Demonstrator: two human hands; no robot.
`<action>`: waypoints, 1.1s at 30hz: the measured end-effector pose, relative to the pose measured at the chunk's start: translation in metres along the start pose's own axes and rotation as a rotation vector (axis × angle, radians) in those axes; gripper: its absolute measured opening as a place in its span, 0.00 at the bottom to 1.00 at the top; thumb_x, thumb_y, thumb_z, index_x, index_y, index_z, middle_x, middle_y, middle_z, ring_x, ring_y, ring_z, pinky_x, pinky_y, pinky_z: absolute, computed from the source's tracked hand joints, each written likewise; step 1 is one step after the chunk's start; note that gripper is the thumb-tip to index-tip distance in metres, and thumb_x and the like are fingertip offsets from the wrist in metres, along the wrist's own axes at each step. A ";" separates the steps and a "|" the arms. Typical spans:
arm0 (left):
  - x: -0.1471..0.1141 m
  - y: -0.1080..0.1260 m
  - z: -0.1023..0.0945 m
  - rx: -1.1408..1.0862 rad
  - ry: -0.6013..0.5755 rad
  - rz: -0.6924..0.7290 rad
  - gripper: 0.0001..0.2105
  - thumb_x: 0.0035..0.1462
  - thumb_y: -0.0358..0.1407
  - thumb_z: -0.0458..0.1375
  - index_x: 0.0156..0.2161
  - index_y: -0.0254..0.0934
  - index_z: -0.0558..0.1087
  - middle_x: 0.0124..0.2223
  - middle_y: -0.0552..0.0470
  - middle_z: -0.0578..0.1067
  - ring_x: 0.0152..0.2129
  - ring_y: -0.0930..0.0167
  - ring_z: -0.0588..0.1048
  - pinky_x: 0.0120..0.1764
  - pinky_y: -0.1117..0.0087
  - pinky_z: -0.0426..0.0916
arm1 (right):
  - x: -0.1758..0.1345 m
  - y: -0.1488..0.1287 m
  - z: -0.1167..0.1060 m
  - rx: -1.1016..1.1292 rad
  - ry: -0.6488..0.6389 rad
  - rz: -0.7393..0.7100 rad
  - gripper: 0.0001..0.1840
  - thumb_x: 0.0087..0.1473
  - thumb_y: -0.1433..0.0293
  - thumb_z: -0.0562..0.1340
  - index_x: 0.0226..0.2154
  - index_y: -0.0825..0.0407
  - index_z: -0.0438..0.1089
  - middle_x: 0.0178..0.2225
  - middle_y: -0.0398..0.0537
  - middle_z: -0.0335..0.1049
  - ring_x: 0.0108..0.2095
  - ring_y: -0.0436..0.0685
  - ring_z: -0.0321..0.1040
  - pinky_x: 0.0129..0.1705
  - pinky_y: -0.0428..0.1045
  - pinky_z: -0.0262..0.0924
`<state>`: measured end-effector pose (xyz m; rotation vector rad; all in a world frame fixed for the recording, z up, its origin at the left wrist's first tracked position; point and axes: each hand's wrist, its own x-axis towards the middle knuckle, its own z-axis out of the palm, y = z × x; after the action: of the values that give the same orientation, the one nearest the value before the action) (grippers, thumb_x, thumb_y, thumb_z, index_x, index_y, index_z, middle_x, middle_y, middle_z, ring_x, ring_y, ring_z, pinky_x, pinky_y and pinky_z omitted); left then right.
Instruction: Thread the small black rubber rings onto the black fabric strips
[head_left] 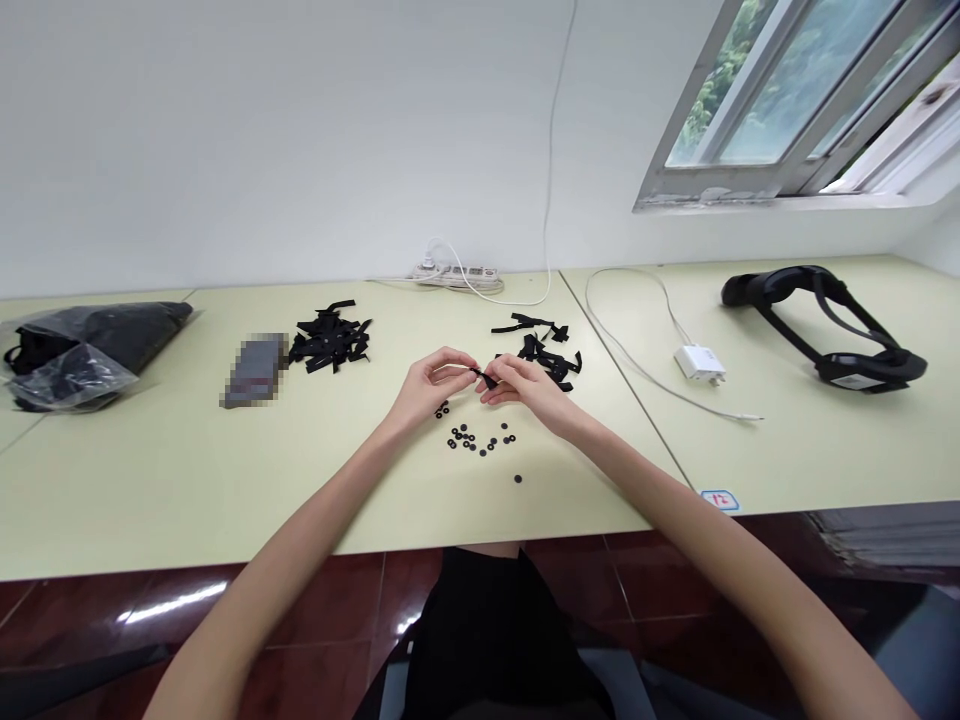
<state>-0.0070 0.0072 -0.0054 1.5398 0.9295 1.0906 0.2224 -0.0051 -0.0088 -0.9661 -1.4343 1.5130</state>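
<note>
A small black strip [489, 381] is pinched between the fingertips of the left hand [435, 388] and the right hand [529, 388], slanting slightly, with much of it hidden by the fingers. Small black discs [466, 436], some ring-like with pale centres, lie loosely scattered nearer the table's [225, 490] front edge, one well apart from the others. Similar black strips form two tangled heaps, the left heap [330, 338] fully exposed, the right heap [538, 349] partly behind the right hand.
</note>
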 end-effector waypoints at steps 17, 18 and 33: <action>0.007 -0.011 -0.005 0.012 0.036 -0.054 0.20 0.55 0.51 0.78 0.44 0.39 0.83 0.48 0.46 0.84 0.44 0.60 0.87 0.55 0.58 0.79 | 0.006 0.003 -0.008 -0.117 0.142 -0.189 0.19 0.61 0.50 0.72 0.44 0.46 0.76 0.41 0.49 0.81 0.42 0.59 0.80 0.55 0.60 0.77; 0.010 -0.015 -0.008 -0.014 0.091 -0.046 0.21 0.53 0.50 0.79 0.44 0.39 0.83 0.46 0.47 0.84 0.43 0.61 0.87 0.56 0.58 0.80 | 0.008 0.003 -0.012 -0.085 0.158 -0.162 0.19 0.61 0.50 0.71 0.43 0.46 0.76 0.41 0.49 0.82 0.42 0.58 0.79 0.54 0.59 0.77; 0.042 -0.056 -0.140 -0.366 1.077 0.091 0.13 0.63 0.26 0.69 0.37 0.41 0.68 0.44 0.50 0.79 0.56 0.69 0.85 0.61 0.70 0.80 | 0.026 0.015 -0.100 -0.640 0.431 -0.229 0.06 0.59 0.65 0.65 0.36 0.47 0.78 0.39 0.51 0.83 0.40 0.62 0.76 0.51 0.60 0.71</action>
<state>-0.1302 0.0984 -0.0376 0.6227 1.2402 2.0858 0.3051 0.0555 -0.0297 -1.3463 -1.6568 0.6178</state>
